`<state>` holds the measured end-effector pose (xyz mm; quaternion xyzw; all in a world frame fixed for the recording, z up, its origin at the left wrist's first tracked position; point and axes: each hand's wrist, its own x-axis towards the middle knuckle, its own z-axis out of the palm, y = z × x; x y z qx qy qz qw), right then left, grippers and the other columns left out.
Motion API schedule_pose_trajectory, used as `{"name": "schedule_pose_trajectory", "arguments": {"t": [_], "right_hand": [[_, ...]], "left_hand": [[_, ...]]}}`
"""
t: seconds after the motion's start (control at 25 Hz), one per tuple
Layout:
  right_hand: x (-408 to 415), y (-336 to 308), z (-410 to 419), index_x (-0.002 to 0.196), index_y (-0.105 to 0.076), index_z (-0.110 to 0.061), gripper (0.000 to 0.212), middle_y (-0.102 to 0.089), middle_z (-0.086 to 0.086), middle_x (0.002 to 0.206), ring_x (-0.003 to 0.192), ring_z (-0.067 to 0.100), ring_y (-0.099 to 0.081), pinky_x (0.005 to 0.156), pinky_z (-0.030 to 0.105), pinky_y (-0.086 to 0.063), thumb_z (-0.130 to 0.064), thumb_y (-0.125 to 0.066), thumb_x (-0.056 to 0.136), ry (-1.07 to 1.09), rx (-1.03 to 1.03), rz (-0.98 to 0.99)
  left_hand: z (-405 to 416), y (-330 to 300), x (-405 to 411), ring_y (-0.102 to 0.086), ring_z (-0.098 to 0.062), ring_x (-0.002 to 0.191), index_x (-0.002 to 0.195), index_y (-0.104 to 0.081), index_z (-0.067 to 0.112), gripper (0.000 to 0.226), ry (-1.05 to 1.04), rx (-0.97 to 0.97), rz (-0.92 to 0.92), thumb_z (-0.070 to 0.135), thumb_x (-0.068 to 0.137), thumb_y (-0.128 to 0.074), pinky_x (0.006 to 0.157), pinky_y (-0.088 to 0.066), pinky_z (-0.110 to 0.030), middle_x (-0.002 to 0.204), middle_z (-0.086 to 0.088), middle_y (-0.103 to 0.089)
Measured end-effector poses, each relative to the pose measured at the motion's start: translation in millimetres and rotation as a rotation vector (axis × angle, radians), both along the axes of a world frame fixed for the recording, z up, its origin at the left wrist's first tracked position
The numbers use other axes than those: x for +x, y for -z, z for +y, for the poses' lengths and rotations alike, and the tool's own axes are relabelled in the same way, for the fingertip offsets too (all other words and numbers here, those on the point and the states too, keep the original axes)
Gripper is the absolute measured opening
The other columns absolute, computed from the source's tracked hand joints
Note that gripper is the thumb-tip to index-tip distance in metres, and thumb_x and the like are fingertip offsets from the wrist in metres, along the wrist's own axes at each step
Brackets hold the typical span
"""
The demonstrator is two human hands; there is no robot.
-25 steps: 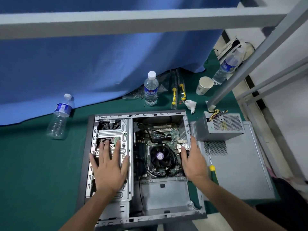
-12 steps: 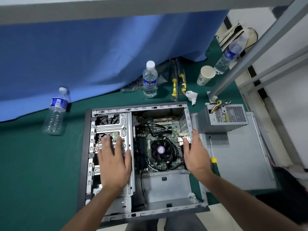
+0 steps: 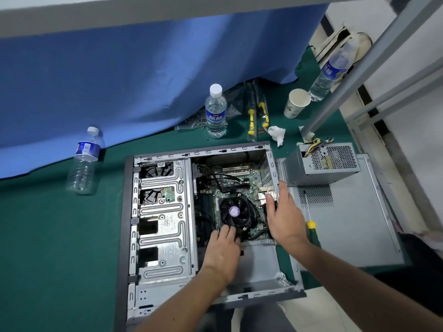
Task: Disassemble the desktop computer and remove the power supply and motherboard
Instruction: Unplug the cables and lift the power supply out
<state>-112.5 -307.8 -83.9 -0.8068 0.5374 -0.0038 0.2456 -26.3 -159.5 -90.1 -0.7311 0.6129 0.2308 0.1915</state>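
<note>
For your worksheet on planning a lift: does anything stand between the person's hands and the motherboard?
No. Both the left hand and right hand are already inside the open case, at the motherboard; the power supply sits outside.

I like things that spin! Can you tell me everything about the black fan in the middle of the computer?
The round black plastic cooling fan has a purple sticker on its hub and curved blades inside a dark square frame. It lies flat, facing up, on the green motherboard inside the open grey metal computer case. Black cables run beside it. The left hand has fingertips at its near edge; the right hand reaches in just to its right.
</note>
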Motion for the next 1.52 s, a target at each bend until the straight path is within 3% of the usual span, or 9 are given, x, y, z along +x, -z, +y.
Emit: {"name": "schedule_pose_trajectory", "arguments": {"t": [0.36,0.52,0.64,0.8,0.96,1.08,1.24,1.36,1.52], "right_hand": [[0.2,-1.2,0.7,0.147,-0.020,-0.024,0.051,-0.052,0.011,0.136,0.096,0.036,-0.063,0.077,0.044,-0.053,-0.044,-0.030,0.102,0.002,0.010,0.017],[0.7,-0.4,0.5,0.146,-0.020,-0.024,0.050,-0.053,0.010,0.133,0.089,0.032,-0.064,0.070,0.037,-0.049,-0.045,-0.030,0.102,0.000,0.012,0.012],[0.7,0.3,0.2,0.146,-0.021,-0.024,0.051,-0.054,0.010,0.132,0.090,0.031,-0.064,0.072,0.038,-0.050,-0.045,-0.030,0.101,-0.001,0.014,0.007],[0.0,0.0,0.8,0.147,-0.020,-0.025,0.051,-0.053,0.009,0.136,0.095,0.033,-0.064,0.075,0.040,-0.051,-0.045,-0.030,0.101,0.004,0.018,0.009],[-0.2,0.3,-0.7,0.148,-0.021,-0.023,0.052,-0.050,0.010,0.139,0.102,0.036,-0.062,0.082,0.043,-0.051,-0.043,-0.031,0.102,-0.003,0.014,0.000],[-0.1,-0.5,-0.9,0.148,-0.021,-0.024,0.051,-0.051,0.010,0.137,0.101,0.037,-0.062,0.082,0.043,-0.051,-0.043,-0.032,0.101,-0.002,0.009,0.006],[0.7,-0.6,-1.2,0.148,-0.020,-0.025,0.052,-0.049,0.010,0.138,0.103,0.036,-0.061,0.083,0.044,-0.050,-0.044,-0.031,0.101,-0.002,0.020,0.007],[0.2,-2.2,-1.1,0.148,-0.018,-0.026,0.052,-0.049,0.009,0.138,0.099,0.035,-0.063,0.081,0.045,-0.052,-0.045,-0.031,0.101,0.007,0.029,0.022],[0.8,-4.8,0.1,0.148,-0.016,-0.028,0.053,-0.050,0.008,0.137,0.091,0.030,-0.065,0.078,0.046,-0.056,-0.048,-0.028,0.100,0.007,0.037,0.033]], "left_hand": [[-14.8,-34.5,46.7,-0.057,-0.015,0.075,0.103,-0.060,0.025,0.016,-0.552,-0.063,0.661,0.038,0.101,-0.049,0.068,-0.041,-0.025,0.085,0.002,-0.064],[-12.9,-46.0,68.5,-0.054,-0.005,0.063,0.072,-0.063,0.025,0.034,-0.969,-0.202,1.057,0.043,0.098,-0.053,0.064,-0.044,-0.023,0.070,0.009,-0.062],[-16.2,-43.2,62.2,-0.048,-0.009,0.056,0.077,-0.060,0.010,0.046,-1.001,-0.162,1.054,0.051,0.097,-0.052,0.058,-0.044,-0.023,0.069,0.001,-0.060],[-49.2,-34.9,53.4,-0.062,-0.020,0.068,0.098,-0.064,0.008,0.023,-0.766,0.126,0.731,0.026,0.100,-0.049,0.069,-0.050,-0.031,0.080,-0.008,-0.068],[-75.7,-39.5,49.5,-0.062,-0.011,0.065,0.125,-0.054,0.013,0.034,-0.904,0.283,0.964,0.000,0.096,-0.043,0.050,-0.050,-0.024,0.087,-0.006,-0.069],[-81.5,-47.6,51.9,-0.060,-0.010,0.071,0.097,-0.055,0.024,0.023,-1.114,0.137,1.227,0.002,0.095,-0.048,0.056,-0.051,-0.024,0.094,-0.002,-0.063],[-66.1,-58.7,61.4,-0.061,-0.014,0.078,0.071,-0.052,0.027,0.029,-0.984,-0.079,1.254,0.040,0.096,-0.058,0.066,-0.054,-0.027,0.088,-0.001,-0.065],[-52.8,-78.5,73.2,-0.066,-0.020,0.098,0.086,-0.061,0.022,0.025,-0.849,-0.157,1.221,0.038,0.101,-0.049,0.076,-0.060,-0.037,0.097,-0.004,-0.070],[-53.3,-104.7,109.2,-0.069,-0.010,0.098,0.108,-0.055,0.022,0.014,-0.936,-0.271,1.183,0.013,0.102,-0.045,0.067,-0.060,-0.032,0.095,0.002,-0.075]]}}
